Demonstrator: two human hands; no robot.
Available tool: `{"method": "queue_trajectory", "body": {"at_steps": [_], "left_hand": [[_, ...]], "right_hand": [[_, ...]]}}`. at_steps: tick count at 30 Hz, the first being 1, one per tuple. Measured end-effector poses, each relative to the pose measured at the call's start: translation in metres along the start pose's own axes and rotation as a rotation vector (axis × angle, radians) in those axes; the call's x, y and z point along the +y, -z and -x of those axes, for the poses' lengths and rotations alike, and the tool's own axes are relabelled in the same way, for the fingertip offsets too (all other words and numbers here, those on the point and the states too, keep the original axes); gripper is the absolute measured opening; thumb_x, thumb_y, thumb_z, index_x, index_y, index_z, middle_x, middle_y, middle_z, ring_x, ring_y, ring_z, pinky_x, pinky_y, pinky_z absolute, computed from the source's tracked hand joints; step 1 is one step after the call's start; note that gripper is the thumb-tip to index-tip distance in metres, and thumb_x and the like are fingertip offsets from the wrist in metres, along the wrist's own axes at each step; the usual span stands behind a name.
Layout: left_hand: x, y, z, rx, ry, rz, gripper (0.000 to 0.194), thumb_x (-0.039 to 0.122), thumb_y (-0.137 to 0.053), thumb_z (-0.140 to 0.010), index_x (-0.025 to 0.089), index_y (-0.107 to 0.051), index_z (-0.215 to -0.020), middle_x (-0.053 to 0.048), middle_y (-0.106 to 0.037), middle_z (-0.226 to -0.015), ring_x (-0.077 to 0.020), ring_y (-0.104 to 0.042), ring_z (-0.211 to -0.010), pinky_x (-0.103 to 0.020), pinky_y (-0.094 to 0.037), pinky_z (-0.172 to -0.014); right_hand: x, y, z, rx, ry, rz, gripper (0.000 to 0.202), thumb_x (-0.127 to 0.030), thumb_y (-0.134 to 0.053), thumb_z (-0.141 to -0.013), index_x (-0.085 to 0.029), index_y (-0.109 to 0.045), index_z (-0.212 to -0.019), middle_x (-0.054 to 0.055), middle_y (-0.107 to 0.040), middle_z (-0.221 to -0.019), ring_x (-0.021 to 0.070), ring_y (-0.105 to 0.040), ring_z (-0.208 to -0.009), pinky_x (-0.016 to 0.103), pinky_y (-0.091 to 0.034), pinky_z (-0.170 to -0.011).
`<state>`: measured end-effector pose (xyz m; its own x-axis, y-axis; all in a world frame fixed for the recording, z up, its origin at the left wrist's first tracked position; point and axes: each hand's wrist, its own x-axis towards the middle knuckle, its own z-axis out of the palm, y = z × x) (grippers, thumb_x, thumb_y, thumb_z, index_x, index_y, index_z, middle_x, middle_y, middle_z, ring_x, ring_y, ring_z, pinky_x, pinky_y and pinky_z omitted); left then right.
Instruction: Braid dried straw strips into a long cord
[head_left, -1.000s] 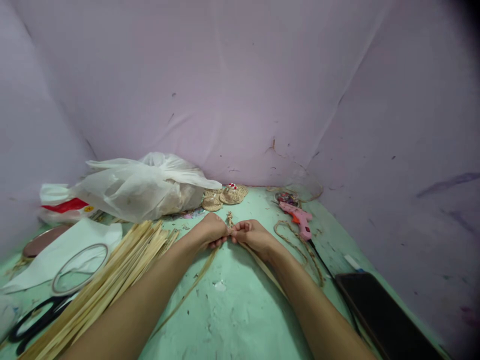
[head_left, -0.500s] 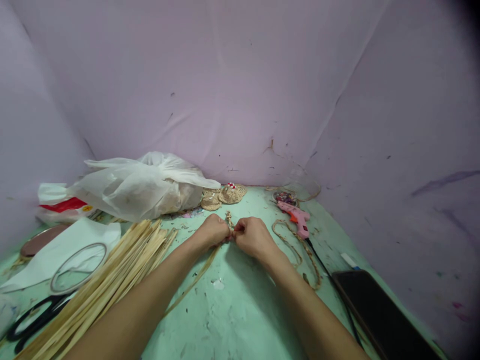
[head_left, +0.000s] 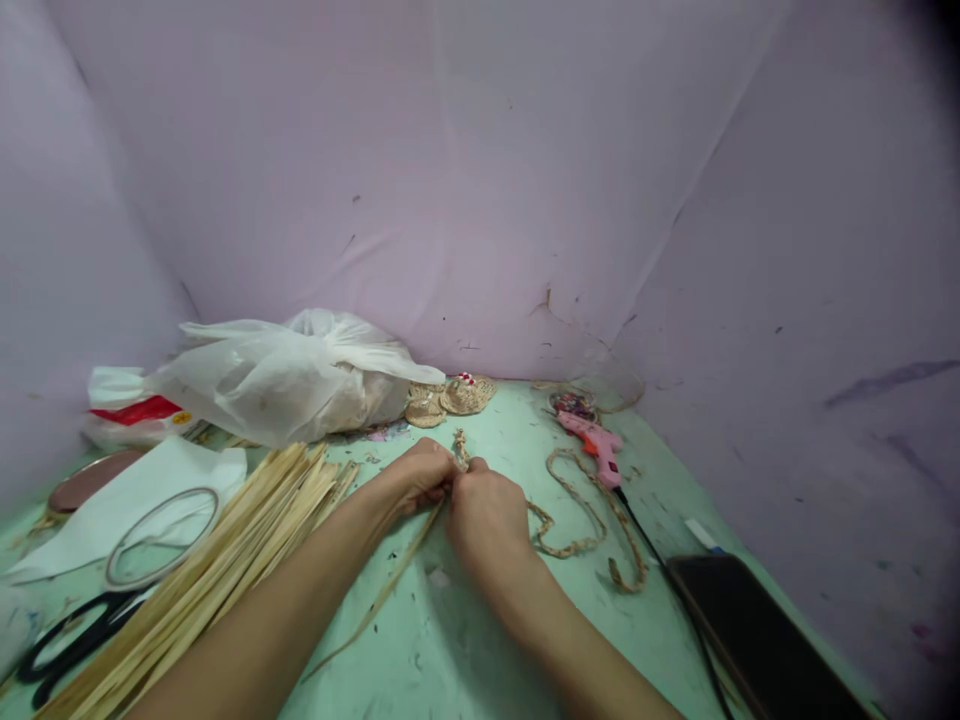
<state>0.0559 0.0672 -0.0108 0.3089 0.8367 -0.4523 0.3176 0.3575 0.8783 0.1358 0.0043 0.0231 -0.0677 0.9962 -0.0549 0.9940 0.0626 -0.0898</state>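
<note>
My left hand [head_left: 424,474] is closed on a braid of dried plant fibre, whose knotted end [head_left: 460,442] sticks up past the fingers. Close against it, my right hand [head_left: 491,515] is closed too, its fingertips on the same braid and partly hidden behind the back of the hand. A loose flat fibre strip [head_left: 394,580] trails from under my left hand toward the front of the table. Beside my right hand lies a length of braided cord [head_left: 576,545], curving across the table; whether it joins the held piece is hidden.
On the left lie a bundle of dried strips [head_left: 247,535], black-handled scissors [head_left: 75,640], a wire-like ring [head_left: 112,570] and white paper [head_left: 161,490]. Behind are a white plastic bag [head_left: 292,375] and woven pieces [head_left: 461,397]. A pink glue gun [head_left: 592,445] and dark phone [head_left: 757,630] lie right.
My right hand has turned over and come nearer, pressing against the left, so its back now faces me. The loose strip has shifted, and more braided cord shows beside the right hand.
</note>
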Motion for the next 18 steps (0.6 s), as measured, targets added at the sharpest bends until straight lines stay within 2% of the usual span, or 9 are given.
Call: {"method": "queue_trajectory", "body": {"at_steps": [3, 5, 7, 8, 11, 12, 14, 18], "left_hand": [[0.000, 0.009, -0.001, -0.051, 0.008, -0.078, 0.016, 0.013, -0.049, -0.051, 0.017, -0.034, -0.044, 0.007, -0.026, -0.032, -0.0028, -0.017, -0.030, -0.020, -0.005, -0.036], [0.000, 0.014, -0.004, -0.077, 0.004, -0.110, 0.015, 0.016, -0.051, -0.051, 0.016, -0.037, -0.047, 0.008, -0.028, -0.034, -0.0026, -0.018, -0.030, -0.020, -0.005, -0.036], [-0.002, 0.018, -0.007, -0.127, -0.007, -0.105, 0.011, 0.020, -0.053, -0.051, 0.015, -0.043, -0.050, 0.007, -0.031, -0.036, -0.0025, -0.018, -0.030, -0.020, -0.006, -0.036], [-0.003, 0.020, -0.009, -0.145, -0.014, -0.099, 0.010, 0.021, -0.053, -0.052, 0.015, -0.046, -0.052, 0.007, -0.032, -0.037, -0.0024, -0.019, -0.030, -0.020, -0.006, -0.035], [-0.006, 0.022, -0.011, -0.158, -0.033, -0.090, 0.011, 0.023, -0.053, -0.052, 0.015, -0.045, -0.051, 0.007, -0.031, -0.037, -0.0025, -0.019, -0.031, -0.020, -0.006, -0.035], [-0.006, 0.022, -0.011, -0.153, -0.040, -0.091, 0.012, 0.023, -0.053, -0.052, 0.015, -0.044, -0.050, 0.007, -0.031, -0.037, -0.0025, -0.019, -0.031, -0.020, -0.006, -0.035], [-0.006, 0.021, -0.010, -0.160, -0.058, -0.107, 0.011, 0.022, -0.053, -0.052, 0.015, -0.046, -0.050, 0.007, -0.031, -0.036, -0.0025, -0.019, -0.031, -0.019, -0.007, -0.034], [-0.003, 0.016, -0.007, -0.128, -0.069, -0.176, 0.007, 0.018, -0.050, -0.051, 0.014, -0.046, -0.046, 0.007, -0.030, -0.032, -0.0029, -0.020, -0.029, -0.018, -0.010, -0.033]], "right_hand": [[0.012, 0.006, -0.001, 0.080, 0.000, -0.116, 0.018, -0.022, -0.051, -0.068, -0.017, -0.066, -0.077, 0.011, -0.064, -0.079, 0.0185, -0.059, -0.068, 0.024, -0.035, -0.055], [0.025, 0.008, -0.009, 0.149, -0.031, -0.249, 0.020, -0.027, -0.048, -0.071, -0.018, -0.066, -0.071, 0.008, -0.064, -0.071, 0.0177, -0.057, -0.064, 0.024, -0.033, -0.053], [0.037, 0.004, -0.020, 0.209, -0.110, -0.433, 0.025, -0.028, -0.043, -0.074, -0.016, -0.065, -0.072, 0.007, -0.063, -0.066, 0.0153, -0.055, -0.062, 0.023, -0.033, -0.053], [0.040, 0.000, -0.027, 0.161, -0.144, -0.553, 0.025, -0.027, -0.043, -0.074, -0.015, -0.065, -0.072, 0.007, -0.062, -0.063, 0.0139, -0.054, -0.059, 0.022, -0.033, -0.051], [0.041, -0.017, -0.041, -0.141, -0.227, -0.948, 0.022, -0.024, -0.042, -0.073, -0.012, -0.061, -0.071, 0.004, -0.058, -0.058, 0.0099, -0.050, -0.047, 0.020, -0.033, -0.045], [0.039, -0.022, -0.043, -0.205, -0.246, -1.033, 0.021, -0.022, -0.042, -0.072, -0.011, -0.060, -0.070, 0.003, -0.055, -0.055, 0.0088, -0.048, -0.043, 0.020, -0.033, -0.043], [0.036, -0.030, -0.044, -0.241, -0.266, -1.096, 0.017, -0.020, -0.043, -0.070, -0.012, -0.057, -0.064, -0.001, -0.047, -0.046, 0.0068, -0.039, -0.036, 0.019, -0.029, -0.038], [0.036, -0.037, -0.043, -0.156, -0.245, -1.081, 0.016, -0.021, -0.049, -0.064, -0.013, -0.051, -0.050, -0.006, -0.034, -0.036, 0.0042, -0.025, -0.033, 0.020, -0.017, -0.035]]}}
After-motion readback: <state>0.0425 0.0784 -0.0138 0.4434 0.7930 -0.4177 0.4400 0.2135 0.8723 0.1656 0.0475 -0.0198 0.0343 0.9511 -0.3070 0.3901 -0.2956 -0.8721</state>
